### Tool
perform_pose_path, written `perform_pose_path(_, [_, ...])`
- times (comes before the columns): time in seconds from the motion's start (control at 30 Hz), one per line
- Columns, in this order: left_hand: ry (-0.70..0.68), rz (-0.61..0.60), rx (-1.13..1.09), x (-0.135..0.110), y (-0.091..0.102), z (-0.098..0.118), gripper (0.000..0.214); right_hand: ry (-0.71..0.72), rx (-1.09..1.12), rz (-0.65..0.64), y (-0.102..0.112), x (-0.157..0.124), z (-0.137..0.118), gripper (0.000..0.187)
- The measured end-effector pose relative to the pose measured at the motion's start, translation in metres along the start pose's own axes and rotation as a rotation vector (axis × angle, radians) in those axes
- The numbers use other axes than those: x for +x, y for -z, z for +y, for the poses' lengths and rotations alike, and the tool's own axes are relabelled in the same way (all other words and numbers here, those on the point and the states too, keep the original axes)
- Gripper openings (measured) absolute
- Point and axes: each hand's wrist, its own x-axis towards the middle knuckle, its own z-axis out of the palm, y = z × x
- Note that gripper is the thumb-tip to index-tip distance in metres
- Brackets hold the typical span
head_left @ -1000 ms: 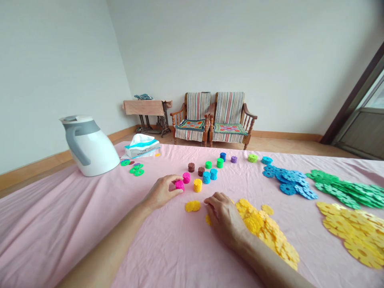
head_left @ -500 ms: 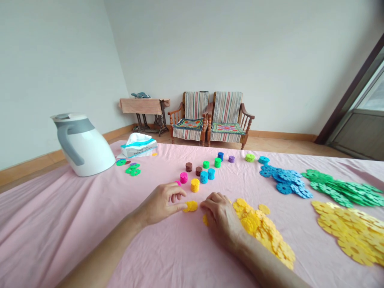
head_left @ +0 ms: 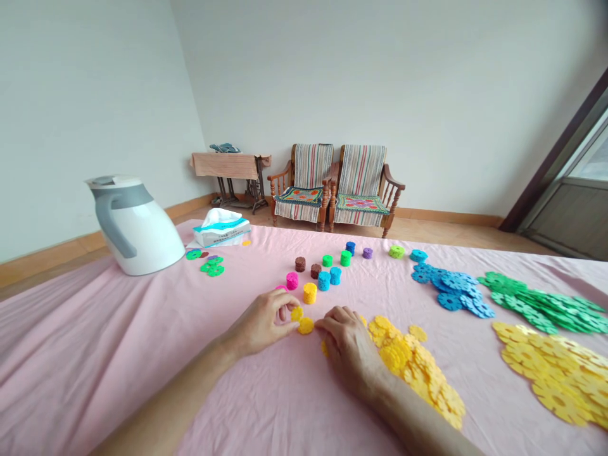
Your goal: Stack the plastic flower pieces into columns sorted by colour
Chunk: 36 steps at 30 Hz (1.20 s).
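Between the thumb and fingers of my left hand [head_left: 263, 323] a yellow notched plastic disc [head_left: 297, 313] is pinched, tilted up from the cloth. Just below it is a second yellow notched disc [head_left: 306, 326], its right edge at the bent fingertips of my right hand [head_left: 349, 345]; the thumb there is mostly hidden. A large heap of yellow discs [head_left: 422, 364] spreads beside and behind my right hand. Beyond my hands stands a yellow disc stack [head_left: 310, 293], with a pink stack [head_left: 292, 280] to its left, partly behind my left fingers another pink piece.
Small stacks in brown [head_left: 300, 264], light blue [head_left: 323, 280], green [head_left: 345, 258] and purple [head_left: 367, 253] stand farther back. Larger blue [head_left: 451, 288], green [head_left: 541, 301] and yellow discs [head_left: 555, 367] lie right. A white jug [head_left: 142, 234] and tissue box [head_left: 221, 229] stand left on pink cloth [head_left: 247, 405].
My left fingers have lifted one yellow disc off the other and tilted it up. The right hand has barely moved. The view has shifted slightly.
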Motion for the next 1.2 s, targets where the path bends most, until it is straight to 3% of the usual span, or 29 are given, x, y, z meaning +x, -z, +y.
perform_pose_path(0.2, [-0.070, -0.037, -0.038, 0.000, -0.010, 0.000, 0.023, -0.007, 0.008, 0.026, -0.003, -0.001, 0.000, 0.024])
perform_pose_path(0.37, [-0.013, -0.064, -0.095, -0.002, -0.010, -0.001, 0.035, 0.001, 0.006, 0.022, -0.001, -0.001, 0.000, 0.023])
perform_pose_path(0.5, [0.021, -0.080, -0.144, -0.002, -0.009, 0.000, 0.033, 0.006, 0.006, 0.007, -0.001, -0.001, -0.001, 0.022])
perform_pose_path(0.73, [-0.016, -0.069, -0.160, -0.002, -0.009, 0.000, 0.036, 0.022, 0.036, -0.010, -0.004, 0.000, -0.003, 0.024])
perform_pose_path(0.87, [0.011, -0.065, -0.131, -0.003, -0.009, 0.000, 0.034, -0.015, 0.028, -0.046, 0.012, -0.002, -0.005, 0.022])
perform_pose_path(0.97, [0.028, -0.075, -0.074, -0.003, -0.006, 0.002, 0.021, -0.019, 0.024, -0.167, 0.032, -0.008, -0.006, 0.015])
perform_pose_path(1.03, [0.034, -0.089, -0.041, -0.003, -0.005, 0.004, 0.011, -0.005, 0.023, -0.261, 0.042, -0.011, -0.006, 0.022])
perform_pose_path(1.2, [0.056, -0.097, -0.032, -0.002, -0.006, 0.005, 0.005, -0.019, 0.024, -0.319, 0.047, -0.011, -0.003, 0.022])
